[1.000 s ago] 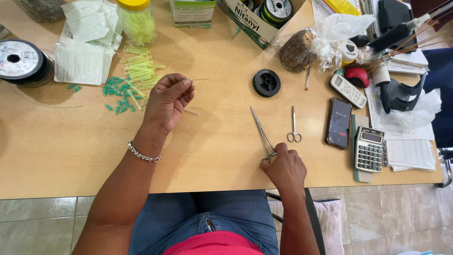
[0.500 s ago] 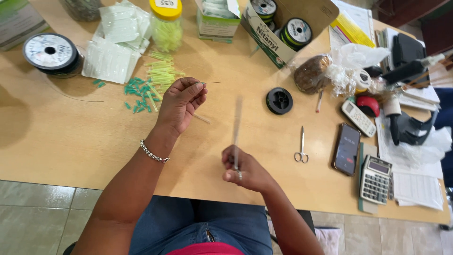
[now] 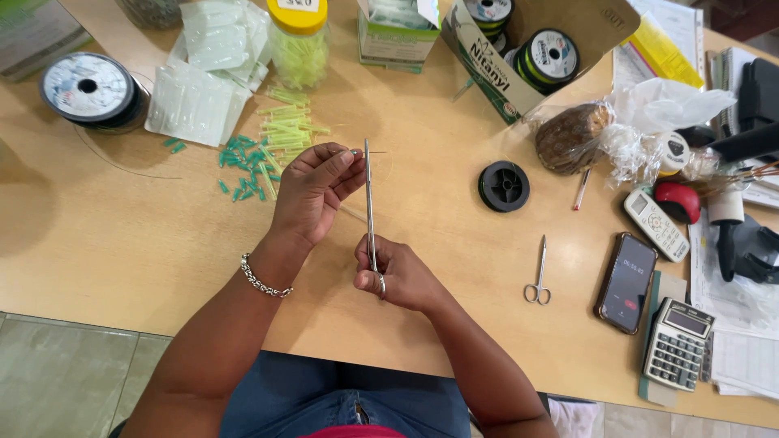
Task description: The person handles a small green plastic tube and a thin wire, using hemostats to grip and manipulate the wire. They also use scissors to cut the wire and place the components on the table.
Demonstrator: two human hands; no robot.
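My left hand [image 3: 312,191] pinches a tiny metal piece with a thin wire sticking out to the right, held just above the wooden table [image 3: 122,243]. A chain bracelet sits on that wrist. My right hand [image 3: 395,276] grips the ring handles of long thin metal forceps [image 3: 369,203], which point away from me. Their tip reaches the small piece at my left fingertips. Whether the jaws clamp it is too small to tell. A heap of yellow-green tubes [image 3: 288,130] and green beads [image 3: 243,162] lies just left of my left hand.
Small scissors [image 3: 537,276], a phone [image 3: 627,281], a calculator [image 3: 677,344] and a remote lie to the right. A black spool [image 3: 504,186], a line reel [image 3: 88,88], plastic packets, a yellow-lidded jar [image 3: 300,40] and a cardboard box of reels [image 3: 527,49] sit further back.
My right hand lifted the forceps from the table at the right and carried them left, bringing their tip up to my left fingertips. My left hand stayed put.
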